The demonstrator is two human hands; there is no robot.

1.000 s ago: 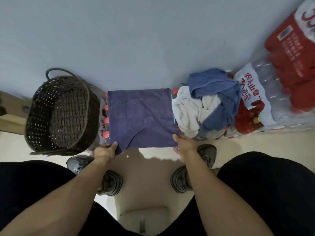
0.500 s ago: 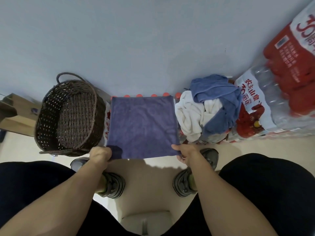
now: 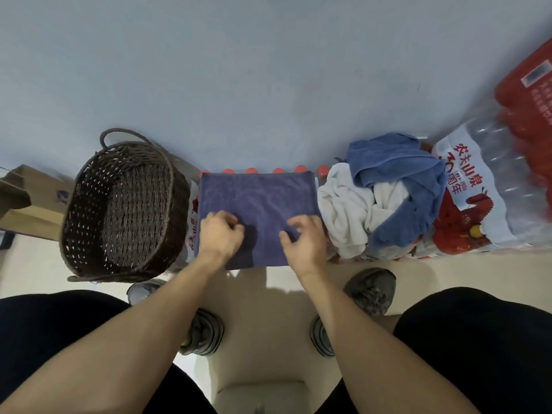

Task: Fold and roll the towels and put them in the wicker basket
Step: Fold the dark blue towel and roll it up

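One purple towel (image 3: 260, 198) is lying flat on a pack of red-capped bottles (image 3: 192, 231), with the left hand (image 3: 219, 233) and right hand (image 3: 303, 239) both pressing on it, fingers curled, pinching the cloth. One wicker basket (image 3: 119, 204) is sitting empty just to its left, while one white towel (image 3: 346, 210) and one blue towel (image 3: 397, 174) are lying heaped to its right beside two more bottle packs (image 3: 484, 186).

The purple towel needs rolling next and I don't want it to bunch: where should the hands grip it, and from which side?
Probably grip the purple towel along its near edge, which overhangs toward the person, one hand near each near corner, coming from the person's side. It lies flat and squared, so rolling away toward the wall should stay even. The left hand and right hand now rest farther in, on its surface.
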